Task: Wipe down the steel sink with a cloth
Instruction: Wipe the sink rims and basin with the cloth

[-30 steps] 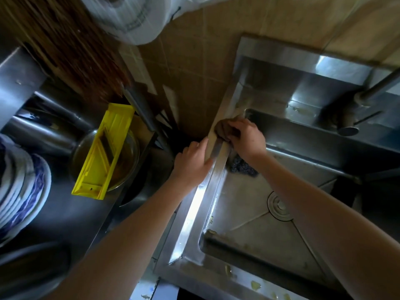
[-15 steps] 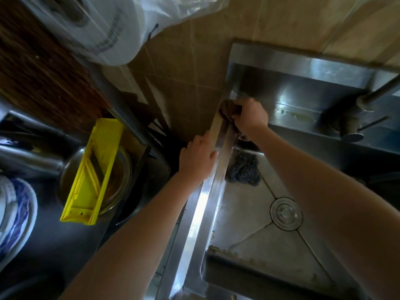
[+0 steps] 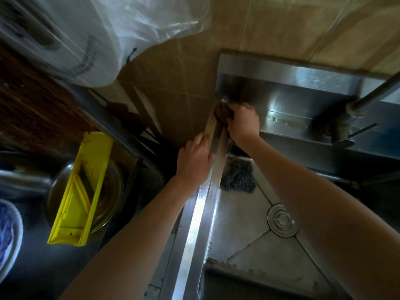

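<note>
Head view: your right hand (image 3: 242,122) grips the brown cloth (image 3: 223,112) at the far-left corner of the steel sink (image 3: 201,213). The cloth is mostly hidden under your blurred fingers. Your left hand (image 3: 194,161) rests on the left rim, fingers relaxed, holding nothing. The basin holds a dark scouring pad (image 3: 238,178) near the drain (image 3: 281,220). On the left, a yellow slicer (image 3: 84,189) lies across a bowl (image 3: 112,191) whose contents are unclear. A blue plate (image 3: 8,232) is cut off at the edge.

Dim overall, deep shadow at left and bottom edges, bright glare along the sink rim (image 3: 195,215), wide-angle bending, soft blur upper left
</note>
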A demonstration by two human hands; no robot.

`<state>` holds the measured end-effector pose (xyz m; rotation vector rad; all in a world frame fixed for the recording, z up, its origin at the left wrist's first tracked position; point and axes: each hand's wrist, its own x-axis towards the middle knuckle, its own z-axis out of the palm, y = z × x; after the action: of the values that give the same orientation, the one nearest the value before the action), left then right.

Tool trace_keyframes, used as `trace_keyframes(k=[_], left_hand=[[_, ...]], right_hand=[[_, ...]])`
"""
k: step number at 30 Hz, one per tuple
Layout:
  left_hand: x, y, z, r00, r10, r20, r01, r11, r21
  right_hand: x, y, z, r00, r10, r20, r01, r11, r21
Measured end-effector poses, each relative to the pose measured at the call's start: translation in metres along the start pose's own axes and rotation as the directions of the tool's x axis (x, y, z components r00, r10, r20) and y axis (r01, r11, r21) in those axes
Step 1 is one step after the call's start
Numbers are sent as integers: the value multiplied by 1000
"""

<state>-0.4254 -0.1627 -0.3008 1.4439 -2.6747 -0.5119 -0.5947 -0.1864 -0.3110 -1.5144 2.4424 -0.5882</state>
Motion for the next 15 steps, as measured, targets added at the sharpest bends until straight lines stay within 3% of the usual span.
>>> trace_keyframes(k=[9,15], left_hand=[[5,0,0,999,-40,33,41,998,-38],[7,2,-2,992,-109,56,116,983,-142]], right_hand=[[9,27,-11,998,51,-21,-53,995,-90],[-17,81,-35,971,169,-169,-188,977,-103]])
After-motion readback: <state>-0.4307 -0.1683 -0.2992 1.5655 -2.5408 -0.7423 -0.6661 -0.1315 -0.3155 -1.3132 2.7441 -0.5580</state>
